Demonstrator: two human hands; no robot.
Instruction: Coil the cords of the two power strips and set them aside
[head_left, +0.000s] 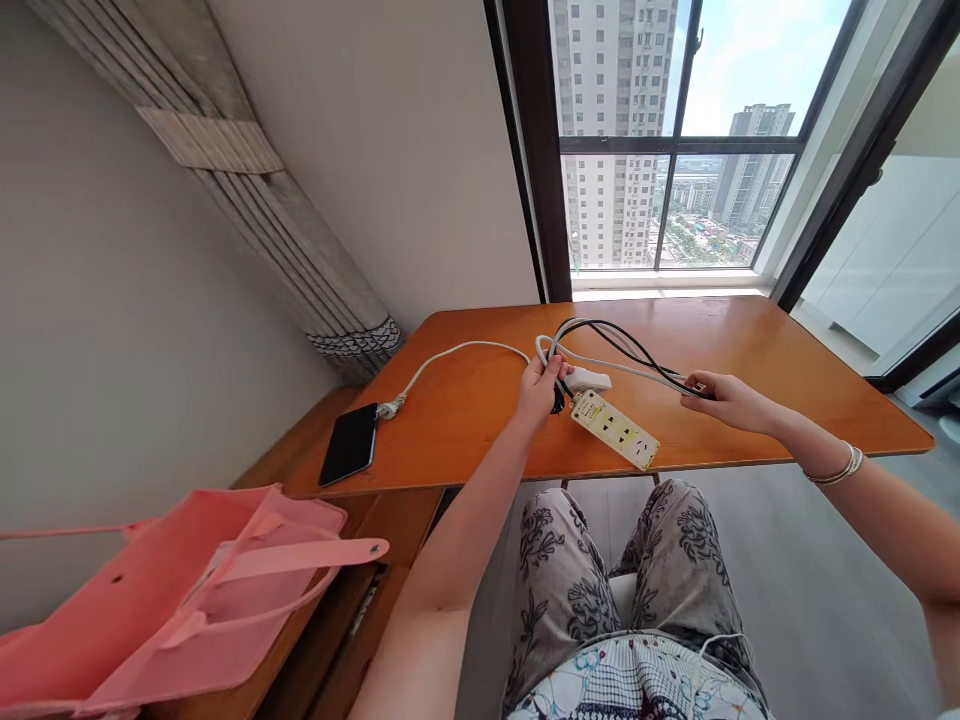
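Black and white cables (626, 340) arch in a loose loop above the wooden table between my two hands. My left hand (541, 385) is closed round one side of the bundle. Farther right, my right hand (724, 398) pinches the other side between thumb and fingers. Just below the loop lies a cream power strip (615, 430) with several sockets, angled toward the table's front edge. A white plug-like block (589, 380) sits behind the strip, partly hidden by my left hand. One white cord runs left from my left hand to a white plug (390, 408).
A black tablet or phone (349, 445) lies at the left of the wooden table (465, 460). An open pink bag (247, 600) stands on a lower wooden surface at left. Behind the table are a window (675, 145) and a tied curtain (285, 230).
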